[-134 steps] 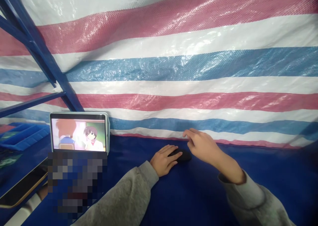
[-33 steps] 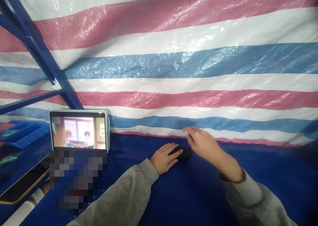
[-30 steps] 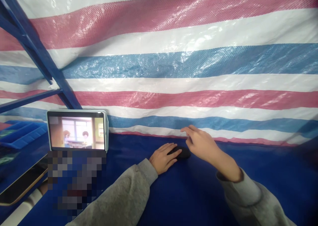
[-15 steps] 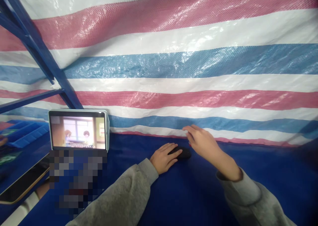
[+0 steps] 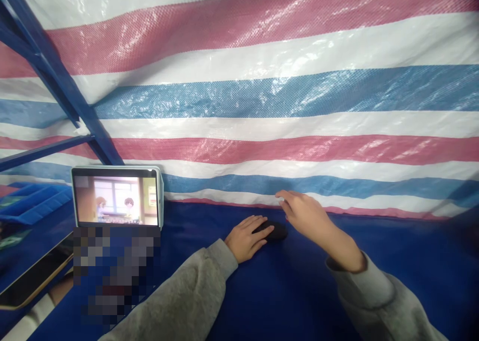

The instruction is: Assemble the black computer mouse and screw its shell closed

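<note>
My left hand lies on the dark blue table top, its fingers and thumb around the left end of a black, rounded computer mouse. The mouse's right end sticks out past my fingertips. Above and to the right of it, my right hand is raised with thumb and index finger bent toward each other in a pinch. A small whitish bit shows at these fingertips, too small to name. The other fingers of that hand are curled and mostly hidden.
A tablet playing a cartoon stands at left. Beside it are a phone, a blurred-out patch, another person's sleeve and a blue compartment tray. A blue metal frame and a striped plastic sheet border the table.
Both hands stay in nearly the same place, the left on the mouse and the right in its pinch. The view has shifted very slightly, and the dark shape at the far left edge is gone.
</note>
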A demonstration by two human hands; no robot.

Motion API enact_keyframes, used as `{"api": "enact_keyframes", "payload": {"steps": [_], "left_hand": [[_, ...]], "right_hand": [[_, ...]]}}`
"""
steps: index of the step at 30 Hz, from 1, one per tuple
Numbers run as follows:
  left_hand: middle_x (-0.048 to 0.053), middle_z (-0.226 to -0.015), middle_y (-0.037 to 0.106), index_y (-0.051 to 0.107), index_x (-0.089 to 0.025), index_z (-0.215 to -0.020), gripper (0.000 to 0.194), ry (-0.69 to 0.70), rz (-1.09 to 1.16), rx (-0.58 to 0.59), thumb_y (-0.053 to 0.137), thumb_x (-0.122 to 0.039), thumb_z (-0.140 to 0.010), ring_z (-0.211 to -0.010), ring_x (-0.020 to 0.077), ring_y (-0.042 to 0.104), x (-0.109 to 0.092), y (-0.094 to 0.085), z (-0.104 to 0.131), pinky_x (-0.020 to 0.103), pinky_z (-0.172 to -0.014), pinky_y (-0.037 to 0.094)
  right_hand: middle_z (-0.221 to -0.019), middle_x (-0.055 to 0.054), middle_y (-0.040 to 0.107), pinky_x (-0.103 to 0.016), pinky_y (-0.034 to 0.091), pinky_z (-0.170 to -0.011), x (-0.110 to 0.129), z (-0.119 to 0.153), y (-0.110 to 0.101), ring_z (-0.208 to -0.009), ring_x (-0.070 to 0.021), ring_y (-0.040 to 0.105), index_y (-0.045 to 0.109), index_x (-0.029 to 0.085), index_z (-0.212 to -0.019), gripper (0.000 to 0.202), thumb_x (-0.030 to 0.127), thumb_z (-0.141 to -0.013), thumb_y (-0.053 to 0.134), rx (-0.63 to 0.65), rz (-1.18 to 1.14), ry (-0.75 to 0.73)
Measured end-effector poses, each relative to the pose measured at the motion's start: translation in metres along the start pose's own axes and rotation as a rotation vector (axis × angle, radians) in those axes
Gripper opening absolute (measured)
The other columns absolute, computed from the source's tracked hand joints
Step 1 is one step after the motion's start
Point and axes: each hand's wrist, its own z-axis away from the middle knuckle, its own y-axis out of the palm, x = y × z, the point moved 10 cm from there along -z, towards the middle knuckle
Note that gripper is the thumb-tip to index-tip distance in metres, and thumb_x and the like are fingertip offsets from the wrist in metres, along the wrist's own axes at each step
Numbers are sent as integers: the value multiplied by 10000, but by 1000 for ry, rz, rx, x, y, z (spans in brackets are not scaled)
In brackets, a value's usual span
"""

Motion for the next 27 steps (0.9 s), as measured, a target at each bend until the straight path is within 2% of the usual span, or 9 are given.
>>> {"api": "enact_keyframes", "payload": {"steps": [4,9,13,18,22,27], "left_hand": [[83,-1429,445,438,-244,-1384,412,-3,-1,-11,431,-303,-976,-1314,237,437,0,-1,0,460,-1109,371],[87,-1425,449,445,-239,-1380,411,-5,3,-7,436,-298,-973,-1308,240,444,0,-2,-1,460,-1104,377],[87,-1429,443,436,-243,-1387,417,-9,-2,-2,436,-303,-974,-1312,240,439,0,-2,0,455,-1109,370],[86,-1425,449,433,-246,-1387,417,-6,-3,-2,430,-301,-974,-1315,241,436,-1,-2,0,457,-1106,374],[86,-1421,454,435,-246,-1386,415,-6,1,-8,427,-296,-974,-1312,242,439,-1,-2,-1,460,-1102,378],[88,-1424,451,437,-242,-1386,416,-8,3,-4,435,-294,-972,-1313,241,440,-1,-2,-1,456,-1107,373]], "right_hand": [[-1048,-55,666,-263,367,-660,5,1,-4,-781,-163,630,607,217,-1142,371,116,-841,415,-24,-17,-46],[-872,-42,700,-264,359,-632,2,0,-3,-740,-171,632,619,213,-1101,327,171,-911,356,-8,-31,-5],[-1017,-55,684,-266,364,-656,4,0,-4,-785,-169,635,606,213,-1143,374,106,-851,398,-29,-24,-34],[-922,-50,692,-273,359,-638,5,1,-3,-779,-184,635,607,218,-1111,324,194,-930,340,-23,-28,-19],[-999,-51,670,-269,356,-645,7,1,-5,-772,-168,630,608,215,-1117,343,117,-863,399,-43,-16,-33],[-893,-38,680,-274,342,-611,6,1,-3,-759,-181,627,626,215,-1035,295,209,-934,349,-35,-8,-19]]}}
